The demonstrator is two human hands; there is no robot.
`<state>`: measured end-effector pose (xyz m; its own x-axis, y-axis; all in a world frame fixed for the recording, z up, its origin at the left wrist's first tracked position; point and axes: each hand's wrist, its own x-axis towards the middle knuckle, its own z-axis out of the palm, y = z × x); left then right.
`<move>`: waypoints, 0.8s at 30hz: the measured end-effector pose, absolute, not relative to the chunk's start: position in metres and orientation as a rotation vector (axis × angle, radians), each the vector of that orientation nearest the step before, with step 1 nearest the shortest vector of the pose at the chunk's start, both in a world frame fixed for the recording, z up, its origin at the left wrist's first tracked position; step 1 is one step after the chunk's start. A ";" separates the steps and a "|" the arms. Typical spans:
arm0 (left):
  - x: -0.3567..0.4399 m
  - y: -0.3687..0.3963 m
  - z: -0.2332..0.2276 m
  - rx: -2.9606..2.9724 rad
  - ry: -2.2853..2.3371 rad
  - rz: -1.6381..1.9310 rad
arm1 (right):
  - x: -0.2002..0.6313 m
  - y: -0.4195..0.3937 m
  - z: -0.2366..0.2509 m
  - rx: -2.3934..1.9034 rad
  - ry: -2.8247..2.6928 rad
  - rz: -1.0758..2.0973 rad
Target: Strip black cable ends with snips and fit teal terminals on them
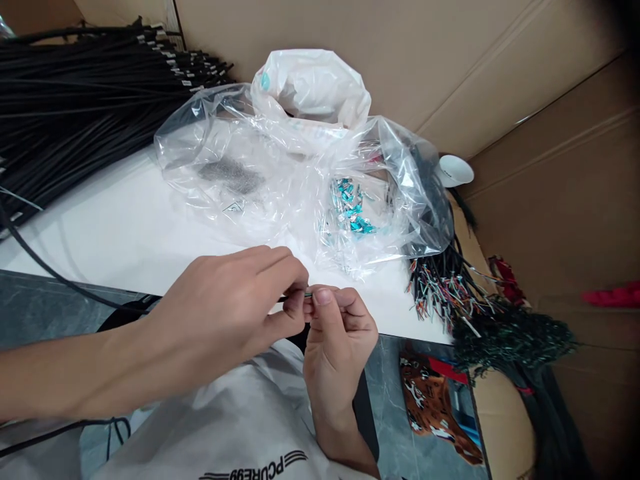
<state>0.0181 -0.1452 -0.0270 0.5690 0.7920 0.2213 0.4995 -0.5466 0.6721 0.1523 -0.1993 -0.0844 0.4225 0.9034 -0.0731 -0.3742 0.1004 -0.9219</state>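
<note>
While the black cable (295,298) end is pinched between left hand (235,303) and right hand (337,340), a small part, perhaps a terminal, is being fitted. Steady alignment is called for next.

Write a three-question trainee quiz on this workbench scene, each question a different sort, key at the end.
1. True or false: both hands, left hand and right hand, pinch the same thin black cable end.
2. Multiple choice: the small teal and silver parts lie (A) on the bare white tabletop, (B) inside the clear plastic bag, (C) in the white cup.
3. Fill in: the big bundle of long black cables lies at the far ____ of the view.

Key: 1 true; 2 B; 3 left.
</note>
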 end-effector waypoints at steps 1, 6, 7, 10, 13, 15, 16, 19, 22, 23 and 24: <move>0.018 -0.143 -0.027 2.179 1.032 0.685 | 0.152 -0.198 -0.084 -1.065 -0.588 1.058; 0.017 -0.134 -0.031 1.850 1.033 0.565 | 0.150 -0.193 -0.082 -0.983 -0.494 1.092; 0.016 -0.133 -0.031 1.804 1.022 0.554 | 0.150 -0.193 -0.082 -0.986 -0.493 1.087; 0.013 -0.129 -0.030 1.732 0.999 0.552 | 0.150 -0.191 -0.082 -0.989 -0.485 1.064; 0.009 -0.126 -0.024 1.740 0.981 0.579 | 0.151 -0.190 -0.083 -0.959 -0.458 1.057; 0.007 -0.126 -0.021 1.776 0.963 0.589 | 0.152 -0.190 -0.083 -0.938 -0.452 1.060; 0.006 -0.125 -0.020 1.806 0.944 0.599 | 0.152 -0.190 -0.084 -0.933 -0.452 1.060; 0.003 -0.126 -0.018 1.970 0.858 0.646 | 0.151 -0.192 -0.085 -0.941 -0.460 1.042; 0.001 -0.129 -0.016 2.243 0.798 0.689 | 0.149 -0.195 -0.085 -0.949 -0.516 0.995; 0.002 -0.130 -0.016 2.349 0.783 0.692 | 0.148 -0.196 -0.085 -0.950 -0.546 0.973; 0.002 -0.132 -0.015 2.453 0.777 0.691 | 0.147 -0.197 -0.085 -0.951 -0.574 0.947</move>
<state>0.0020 -0.1322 -0.0153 0.7126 0.6259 0.3170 0.3877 -0.7279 0.5655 0.1470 -0.1970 -0.0851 0.4885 0.8724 0.0153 -0.4169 0.2488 -0.8743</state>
